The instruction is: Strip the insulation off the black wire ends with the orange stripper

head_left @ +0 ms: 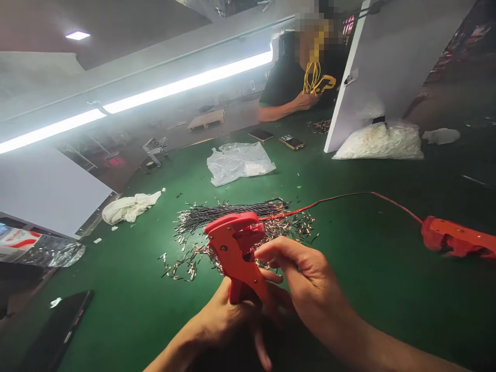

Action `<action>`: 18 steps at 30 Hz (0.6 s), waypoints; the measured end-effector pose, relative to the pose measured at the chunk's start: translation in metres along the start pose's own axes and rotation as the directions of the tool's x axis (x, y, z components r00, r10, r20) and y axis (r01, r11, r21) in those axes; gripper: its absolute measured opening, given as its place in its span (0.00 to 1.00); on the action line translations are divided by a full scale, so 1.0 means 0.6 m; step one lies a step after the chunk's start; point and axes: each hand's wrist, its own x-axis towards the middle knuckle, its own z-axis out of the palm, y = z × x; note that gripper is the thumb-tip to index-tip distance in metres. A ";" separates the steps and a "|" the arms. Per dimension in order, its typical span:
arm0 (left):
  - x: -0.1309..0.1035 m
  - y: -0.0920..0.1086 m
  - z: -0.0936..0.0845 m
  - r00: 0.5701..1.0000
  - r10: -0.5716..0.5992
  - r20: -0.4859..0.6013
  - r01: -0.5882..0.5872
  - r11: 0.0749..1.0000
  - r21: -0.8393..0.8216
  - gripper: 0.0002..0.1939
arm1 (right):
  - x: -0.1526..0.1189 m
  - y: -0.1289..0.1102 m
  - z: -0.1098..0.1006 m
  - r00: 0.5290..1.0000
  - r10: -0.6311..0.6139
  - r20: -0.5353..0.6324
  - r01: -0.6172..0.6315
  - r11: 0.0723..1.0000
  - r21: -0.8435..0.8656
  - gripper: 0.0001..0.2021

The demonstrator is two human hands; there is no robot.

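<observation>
A red wire stripper (237, 248) stands upright in my left hand (228, 315), whose fingers are wrapped around its handles. My right hand (306, 268) is bent in at the tool's right side, with thumb and index finger close together beside the jaws. Whatever those fingertips hold, if anything, is too small or hidden to make out. Just behind the stripper lies a bundle of black wires (217, 213). Many short wire scraps (189, 263) with coppery ends are scattered around it on the green table (132, 310).
A second red tool (461, 235) is at the right, a thin red cord (329, 199) running from it. Beyond lie a clear plastic bag (240, 163), two phones, a white cloth (132, 207) and a full white bag (382, 142). A co-worker (287, 77) sits across, holding yellow wires.
</observation>
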 end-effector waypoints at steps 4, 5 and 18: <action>0.008 0.001 0.000 0.998 0.062 0.001 -0.062 0.997 -0.037 0.19 | 0.002 -0.002 -0.002 0.998 0.002 0.068 0.008 0.988 -0.156 0.10; 0.010 0.003 0.001 0.996 0.089 0.001 -0.089 0.996 -0.031 0.19 | 0.003 -0.003 -0.002 0.996 0.008 0.094 0.010 0.983 -0.183 0.08; 0.017 -0.003 0.007 0.996 0.052 -0.071 -0.055 0.998 -0.036 0.20 | 0.004 0.021 0.003 0.942 -0.096 0.321 0.258 0.819 -0.512 0.09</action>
